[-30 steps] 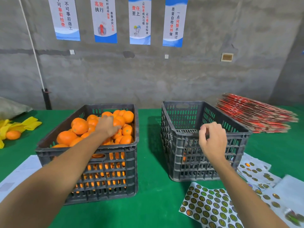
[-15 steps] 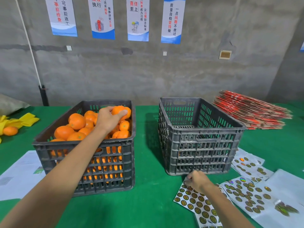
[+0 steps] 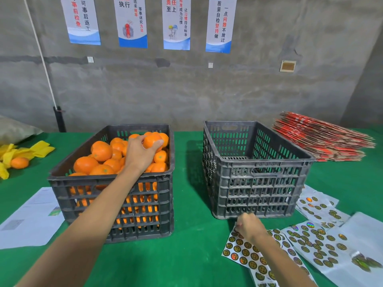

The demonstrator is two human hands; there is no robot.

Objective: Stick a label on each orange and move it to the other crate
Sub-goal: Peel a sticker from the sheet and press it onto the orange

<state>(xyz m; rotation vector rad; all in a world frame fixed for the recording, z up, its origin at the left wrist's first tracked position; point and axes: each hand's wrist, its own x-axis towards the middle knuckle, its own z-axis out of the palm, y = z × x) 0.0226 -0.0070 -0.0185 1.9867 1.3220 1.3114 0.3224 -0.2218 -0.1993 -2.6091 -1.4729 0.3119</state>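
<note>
At ten o'clock, the left hand (image 3: 139, 153) curls its fingers round a smooth round orange (image 3: 152, 142) above the full slatted plastic crate (image 3: 116, 183). The right hand (image 3: 249, 226), at five o'clock, pinches at the glossy label sheet (image 3: 246, 252) on the green felt worktop (image 3: 186, 255), just below the other crate's (image 3: 257, 175) near wall. A clear strip separates the crates.

From my seat, a bare green lane on the table (image 3: 186, 255) runs toward twelve o'clock between the full crate (image 3: 112, 204) and the empty crate (image 3: 257, 195). Sticker sheets (image 3: 306, 241) crowd four o'clock, stacked cartons (image 3: 323, 139) block two o'clock, paper (image 3: 31, 220) lies at eight. The empty crate's mouth stands open.
</note>
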